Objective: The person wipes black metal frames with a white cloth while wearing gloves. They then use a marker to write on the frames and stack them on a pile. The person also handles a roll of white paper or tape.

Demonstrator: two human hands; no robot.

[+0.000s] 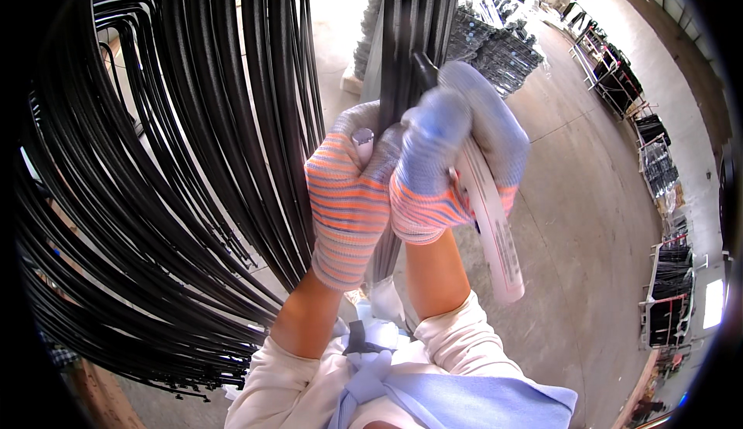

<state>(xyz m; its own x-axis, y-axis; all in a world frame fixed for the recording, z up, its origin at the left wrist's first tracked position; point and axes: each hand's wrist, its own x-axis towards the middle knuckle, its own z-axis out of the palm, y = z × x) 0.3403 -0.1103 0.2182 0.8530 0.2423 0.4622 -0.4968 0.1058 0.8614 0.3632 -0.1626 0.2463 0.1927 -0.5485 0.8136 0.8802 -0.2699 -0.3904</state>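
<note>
Both hands wear knitted gloves striped in orange and grey-blue, and they meet just above the middle of the view. The right hand, towards 1 o'clock, is closed around a white marker-like tube; the tube slants out below the fist, its blunt end pointing to 4 o'clock. A dark tip shows beyond the knuckles towards 12 o'clock, beside the black bars that rise upright to the top edge. Blur softens this fist.

The left hand, towards 11 o'clock, is curled against the other side of those bars, with a short white cylindrical piece held between thumb and fingers, end showing. Whether it also grips the bars, I cannot tell.

From 11 round to 8 o'clock stand dense rows of long black rods, bowed by the lens. Between 1 and 2 o'clock, a pile of wrapped dark parts sits on the grey concrete floor. Loaded racks line the wall from 2 to 4 o'clock. At 6 o'clock, white sleeves and a knotted light-blue cloth show.
</note>
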